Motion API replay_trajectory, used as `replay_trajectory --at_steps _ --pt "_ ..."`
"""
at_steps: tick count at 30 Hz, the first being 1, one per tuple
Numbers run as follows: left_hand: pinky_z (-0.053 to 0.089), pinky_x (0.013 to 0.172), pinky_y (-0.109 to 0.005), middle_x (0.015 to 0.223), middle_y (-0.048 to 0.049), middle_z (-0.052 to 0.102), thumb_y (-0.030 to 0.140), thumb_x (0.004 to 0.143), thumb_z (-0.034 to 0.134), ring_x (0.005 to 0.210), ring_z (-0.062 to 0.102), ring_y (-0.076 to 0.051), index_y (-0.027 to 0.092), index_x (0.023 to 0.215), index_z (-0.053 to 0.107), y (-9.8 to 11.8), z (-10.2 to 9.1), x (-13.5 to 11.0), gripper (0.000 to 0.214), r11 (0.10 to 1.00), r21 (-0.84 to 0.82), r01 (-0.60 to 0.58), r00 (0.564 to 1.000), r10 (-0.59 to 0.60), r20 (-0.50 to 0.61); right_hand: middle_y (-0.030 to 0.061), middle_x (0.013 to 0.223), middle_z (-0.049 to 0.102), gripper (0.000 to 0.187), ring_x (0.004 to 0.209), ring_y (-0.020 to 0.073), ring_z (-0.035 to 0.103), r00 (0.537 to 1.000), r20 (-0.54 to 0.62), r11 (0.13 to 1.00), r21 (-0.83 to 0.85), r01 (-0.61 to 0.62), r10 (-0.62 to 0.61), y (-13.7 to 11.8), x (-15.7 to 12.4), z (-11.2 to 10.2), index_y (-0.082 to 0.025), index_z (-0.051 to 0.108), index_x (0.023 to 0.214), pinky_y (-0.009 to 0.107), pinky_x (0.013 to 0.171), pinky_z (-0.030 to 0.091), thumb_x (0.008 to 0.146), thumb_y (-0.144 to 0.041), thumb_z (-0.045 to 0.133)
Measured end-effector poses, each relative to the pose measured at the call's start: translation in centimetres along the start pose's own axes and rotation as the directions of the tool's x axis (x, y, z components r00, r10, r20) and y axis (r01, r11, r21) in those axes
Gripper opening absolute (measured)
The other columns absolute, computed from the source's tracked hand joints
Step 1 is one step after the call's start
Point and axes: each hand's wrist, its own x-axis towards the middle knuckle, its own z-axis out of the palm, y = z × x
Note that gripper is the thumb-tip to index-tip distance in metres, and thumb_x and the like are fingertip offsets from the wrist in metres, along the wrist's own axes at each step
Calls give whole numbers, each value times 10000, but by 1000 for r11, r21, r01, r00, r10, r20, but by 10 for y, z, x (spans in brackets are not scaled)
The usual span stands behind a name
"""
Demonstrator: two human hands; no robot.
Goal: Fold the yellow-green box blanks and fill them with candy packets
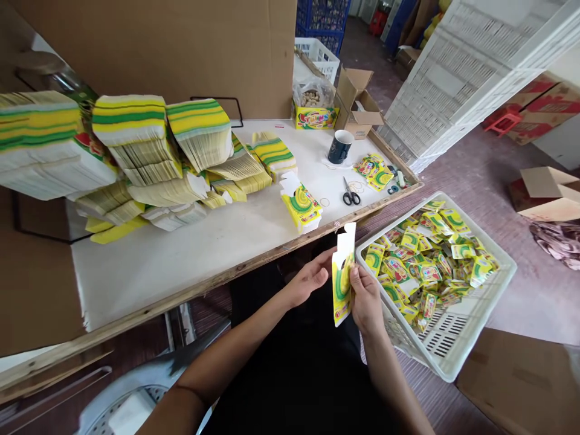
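I hold a flat yellow-and-green printed carton blank (pixel 342 279) upright over my lap, below the table's front edge. My right hand (pixel 366 301) grips its right edge, thumb on the printed face. My left hand (pixel 309 279) is beside its left edge with fingers curled loosely, fingertips touching the back of the blank. A white plastic crate (pixel 453 353) right of my hands holds several folded cartons of the same print (pixel 426 257). A small pile of flat blanks (pixel 301 206) lies on the table just ahead.
Tall fanned stacks of blanks (pixel 136 151) fill the table's left half (pixel 181 260). Scissors (pixel 350 193), a dark mug (pixel 341 147), more cartons (pixel 374 169) and a display box (pixel 316 117) sit at the right end. Cardboard boxes (pixel 516 380) and stacked white crates (pixel 462 72) stand around.
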Motion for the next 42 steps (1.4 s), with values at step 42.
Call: replay_trajectory --at_steps 42 --pt "577 916 -311 1158 -149 732 506 773 781 1010 714 -217 126 1140 645 -13 6 -2 545 976 175 126 918 -48 -394 57 784 672 383 659 160 574 978 69 785 -587 200 -198 -7 10 -12 -136 695 968 279 614 457 868 -505 672"
